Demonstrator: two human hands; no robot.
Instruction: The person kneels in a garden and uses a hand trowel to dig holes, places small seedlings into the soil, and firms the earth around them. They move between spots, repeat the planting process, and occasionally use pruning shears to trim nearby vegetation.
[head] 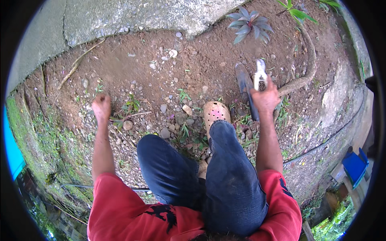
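Note:
My right hand [266, 95] is at the right, its fingers around the handle end of a bright metal hand tool [260, 70], perhaps pruning shears; glare and blur hide its exact kind. Just left of that hand a dark, narrow blade-like tool [245, 79], perhaps a trowel, lies on the brown soil, its lower end beside my wrist. My left hand [102, 104] is curled closed above the pebbly soil at the left, near small weeds [131, 104]; nothing shows in it. A purple-leaved plant [249, 25] grows beyond the tools.
A broken-edged concrete slab [135, 15] spans the far side. A thick curved root or stem [310, 60] lies at the right, a dry stick [74, 69] at the left. My tan clog [216, 114] rests on stones. A black hose [325, 143] and a blue object [355, 167] are farther right.

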